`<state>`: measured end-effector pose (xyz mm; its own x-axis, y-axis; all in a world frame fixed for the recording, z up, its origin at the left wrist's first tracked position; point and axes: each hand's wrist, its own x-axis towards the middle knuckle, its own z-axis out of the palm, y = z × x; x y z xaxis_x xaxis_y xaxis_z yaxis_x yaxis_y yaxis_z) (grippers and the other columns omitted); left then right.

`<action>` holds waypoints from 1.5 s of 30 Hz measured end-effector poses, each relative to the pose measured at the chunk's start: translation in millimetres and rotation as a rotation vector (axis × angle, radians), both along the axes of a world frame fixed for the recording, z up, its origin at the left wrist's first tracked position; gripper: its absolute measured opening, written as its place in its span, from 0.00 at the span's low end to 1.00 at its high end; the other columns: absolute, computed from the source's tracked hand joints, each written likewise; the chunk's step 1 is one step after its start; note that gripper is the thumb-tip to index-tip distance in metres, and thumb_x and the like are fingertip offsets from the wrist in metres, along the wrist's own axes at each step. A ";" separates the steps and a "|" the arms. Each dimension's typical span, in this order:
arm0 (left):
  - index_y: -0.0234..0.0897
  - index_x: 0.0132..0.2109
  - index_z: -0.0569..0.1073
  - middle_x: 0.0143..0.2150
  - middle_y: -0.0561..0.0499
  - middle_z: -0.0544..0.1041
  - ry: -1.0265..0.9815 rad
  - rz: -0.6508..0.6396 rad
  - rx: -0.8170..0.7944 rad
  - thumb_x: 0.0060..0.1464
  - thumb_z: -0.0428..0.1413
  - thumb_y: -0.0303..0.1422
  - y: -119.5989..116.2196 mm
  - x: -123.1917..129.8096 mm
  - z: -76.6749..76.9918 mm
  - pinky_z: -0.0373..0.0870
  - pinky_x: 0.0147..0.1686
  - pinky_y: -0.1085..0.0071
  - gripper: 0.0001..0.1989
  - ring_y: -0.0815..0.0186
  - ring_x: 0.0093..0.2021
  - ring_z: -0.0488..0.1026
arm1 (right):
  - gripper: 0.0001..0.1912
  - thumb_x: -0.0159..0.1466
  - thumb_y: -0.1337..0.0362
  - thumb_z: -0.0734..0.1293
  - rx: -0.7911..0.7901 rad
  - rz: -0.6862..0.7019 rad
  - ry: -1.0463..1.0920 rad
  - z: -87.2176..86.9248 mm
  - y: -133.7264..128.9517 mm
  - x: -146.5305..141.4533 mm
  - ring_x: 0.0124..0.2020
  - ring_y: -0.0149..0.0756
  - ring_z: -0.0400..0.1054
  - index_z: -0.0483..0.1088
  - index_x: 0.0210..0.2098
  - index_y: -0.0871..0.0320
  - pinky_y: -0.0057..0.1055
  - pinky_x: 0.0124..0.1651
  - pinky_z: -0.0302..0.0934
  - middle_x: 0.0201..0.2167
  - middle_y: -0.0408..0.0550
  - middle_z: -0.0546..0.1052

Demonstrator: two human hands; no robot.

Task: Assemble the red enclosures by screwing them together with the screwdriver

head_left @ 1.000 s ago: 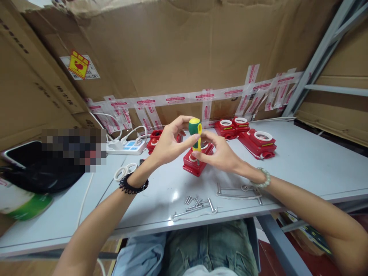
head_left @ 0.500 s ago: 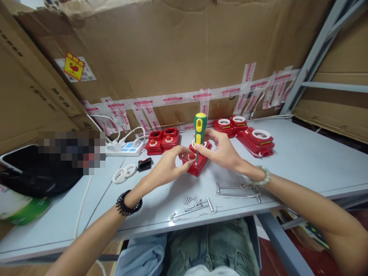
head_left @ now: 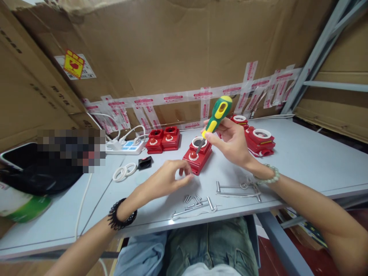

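A red box [head_left: 200, 159] with a white ring and a red dome on top sits on the table in front of me. My right hand [head_left: 230, 142] grips a green and yellow screwdriver [head_left: 217, 116], tilted, its shaft over the box. My left hand [head_left: 171, 177] is beside the box's near left corner, thumb and fingers apart, with nothing between them. Several small screws [head_left: 194, 201] and a metal bar [head_left: 191, 211] lie near the table's front edge.
Two red boxes [head_left: 163, 140] stand at the back, beside a white power strip [head_left: 128, 147]. More red boxes [head_left: 260, 142] are at the right. White rings [head_left: 120, 174], a black part [head_left: 145, 163], a metal handle [head_left: 238, 191] and a black bag [head_left: 37, 176] lie on the table [head_left: 310, 157].
The screwdriver has risen from the box and tilted to the right in my right hand. My left hand has drawn back from the box, down and to the left.
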<state>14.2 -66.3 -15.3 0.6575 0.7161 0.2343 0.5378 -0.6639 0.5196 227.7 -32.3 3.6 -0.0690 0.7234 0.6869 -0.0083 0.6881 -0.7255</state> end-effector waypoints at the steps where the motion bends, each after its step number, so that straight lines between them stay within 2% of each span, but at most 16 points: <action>1: 0.36 0.35 0.73 0.31 0.52 0.76 0.057 -0.015 -0.031 0.58 0.56 0.32 -5.4 -0.9 -0.3 0.67 0.35 0.71 0.05 0.67 0.31 0.72 | 0.17 0.53 0.56 0.75 -0.007 -0.007 0.014 1.3 0.0 0.9 0.39 0.36 0.73 0.70 0.38 0.56 0.40 0.49 0.69 0.39 0.47 0.78; 6: 0.36 0.35 0.75 0.32 0.50 0.77 0.308 -0.066 -0.113 0.57 0.58 0.34 -21.5 1.0 -1.8 0.67 0.35 0.69 0.06 0.63 0.33 0.73 | 0.17 0.55 0.55 0.73 0.002 -0.032 0.009 0.2 3.8 4.7 0.37 0.35 0.72 0.70 0.38 0.57 0.40 0.47 0.69 0.38 0.47 0.77; 11: 0.38 0.42 0.72 0.42 0.48 0.75 0.247 -0.091 -0.061 0.59 0.57 0.39 -19.5 -2.3 1.6 0.69 0.44 0.65 0.10 0.60 0.43 0.73 | 0.12 0.58 0.56 0.71 0.048 -0.078 0.026 -2.0 12.7 12.4 0.33 0.31 0.69 0.67 0.36 0.56 0.35 0.40 0.67 0.33 0.43 0.74; 14: 0.38 0.52 0.66 0.51 0.42 0.71 0.059 0.078 0.124 0.60 0.55 0.43 -6.0 2.4 -3.4 0.67 0.53 0.57 0.18 0.56 0.52 0.70 | 0.08 0.62 0.59 0.66 0.062 -0.132 0.041 -3.5 22.2 18.3 0.27 0.29 0.66 0.64 0.36 0.54 0.33 0.35 0.63 0.27 0.39 0.71; 16: 0.35 0.60 0.59 0.58 0.36 0.67 -0.019 0.231 0.198 0.58 0.55 0.47 7.7 12.9 -10.9 0.64 0.58 0.51 0.30 0.50 0.59 0.66 | 0.06 0.62 0.61 0.64 0.014 -0.171 0.015 -6.7 30.3 22.2 0.24 0.29 0.63 0.62 0.35 0.54 0.32 0.31 0.60 0.24 0.37 0.68; 18: 0.31 0.66 0.50 0.66 0.29 0.58 -0.014 0.311 0.178 0.52 0.58 0.51 21.7 27.3 -19.4 0.61 0.59 0.46 0.44 0.42 0.64 0.60 | 0.05 0.60 0.62 0.64 -0.082 -0.215 -0.055 -11.2 38.5 26.1 0.22 0.28 0.59 0.62 0.33 0.54 0.31 0.28 0.55 0.21 0.36 0.65; 20: 0.29 0.69 0.43 0.66 0.25 0.57 0.039 0.346 0.120 0.50 0.60 0.51 32.5 40.4 -25.8 0.63 0.56 0.43 0.52 0.38 0.62 0.62 | 0.05 0.57 0.62 0.64 -0.195 -0.243 -0.142 -15.8 45.4 30.1 0.22 0.28 0.56 0.63 0.30 0.56 0.31 0.28 0.52 0.21 0.37 0.63; 22: 0.26 0.70 0.39 0.59 0.27 0.67 0.079 0.359 0.054 0.50 0.60 0.46 38.7 46.9 -28.1 0.68 0.51 0.47 0.53 0.42 0.55 0.71 | 0.07 0.54 0.61 0.65 -0.272 -0.243 -0.204 -19.1 49.8 33.6 0.23 0.28 0.55 0.64 0.29 0.57 0.30 0.29 0.50 0.20 0.37 0.63; 25: 0.26 0.69 0.41 0.44 0.39 0.76 0.100 0.313 0.000 0.50 0.58 0.38 41.5 38.5 -23.6 0.72 0.44 0.56 0.49 0.52 0.42 0.76 | 0.09 0.53 0.58 0.66 -0.317 -0.220 -0.250 -20.5 50.1 36.8 0.24 0.28 0.55 0.65 0.29 0.58 0.30 0.29 0.50 0.20 0.37 0.63; 27: 0.28 0.68 0.45 0.42 0.42 0.77 0.128 0.242 -0.039 0.49 0.58 0.37 42.2 22.7 -17.6 0.73 0.41 0.60 0.46 0.56 0.38 0.77 | 0.11 0.53 0.57 0.67 -0.344 -0.203 -0.280 -19.4 45.9 36.9 0.24 0.28 0.55 0.66 0.29 0.59 0.30 0.29 0.50 0.20 0.37 0.63; 29: 0.31 0.68 0.48 0.50 0.38 0.76 0.172 0.162 -0.095 0.48 0.60 0.38 43.3 4.0 -12.1 0.72 0.46 0.59 0.46 0.54 0.44 0.77 | 0.14 0.52 0.56 0.70 -0.385 -0.168 -0.341 -17.3 39.2 35.4 0.24 0.27 0.54 0.68 0.31 0.60 0.30 0.30 0.49 0.21 0.37 0.63; 32: 0.33 0.67 0.53 0.63 0.33 0.67 0.216 0.093 -0.143 0.47 0.62 0.43 44.9 -19.3 -7.8 0.68 0.56 0.56 0.45 0.48 0.57 0.71 | 0.22 0.51 0.52 0.73 -0.425 -0.046 -0.497 -14.3 28.1 32.4 0.26 0.27 0.54 0.71 0.38 0.61 0.30 0.31 0.50 0.25 0.39 0.65; 35: 0.35 0.67 0.56 0.67 0.35 0.63 0.209 0.096 -0.119 0.47 0.62 0.48 45.3 -32.7 -7.2 0.64 0.60 0.53 0.45 0.46 0.63 0.66 | 0.22 0.51 0.51 0.74 -0.405 0.088 -0.602 -12.6 21.2 31.2 0.27 0.27 0.53 0.70 0.38 0.59 0.29 0.30 0.49 0.27 0.39 0.64; 39: 0.40 0.69 0.54 0.70 0.38 0.59 0.160 0.158 -0.074 0.46 0.62 0.53 45.0 -39.8 -5.0 0.61 0.63 0.51 0.48 0.44 0.67 0.60 | 0.20 0.50 0.52 0.75 -0.371 0.161 -0.609 -11.6 19.8 31.7 0.25 0.26 0.49 0.68 0.33 0.57 0.28 0.28 0.46 0.24 0.36 0.59; 42: 0.39 0.70 0.51 0.72 0.38 0.53 0.134 0.195 -0.101 0.46 0.62 0.54 43.9 -39.9 -1.8 0.56 0.66 0.48 0.51 0.43 0.70 0.54 | 0.24 0.49 0.53 0.76 -0.356 0.235 -0.562 -11.9 19.2 30.0 0.29 0.29 0.58 0.70 0.41 0.56 0.29 0.30 0.55 0.29 0.40 0.68; 45: 0.39 0.71 0.50 0.72 0.39 0.52 0.108 0.199 -0.130 0.46 0.62 0.54 42.1 -38.4 -0.1 0.55 0.66 0.48 0.52 0.43 0.71 0.51 | 0.33 0.46 0.57 0.78 -0.359 0.290 -0.492 -15.0 18.0 25.6 0.37 0.34 0.67 0.70 0.51 0.55 0.33 0.39 0.65 0.42 0.47 0.75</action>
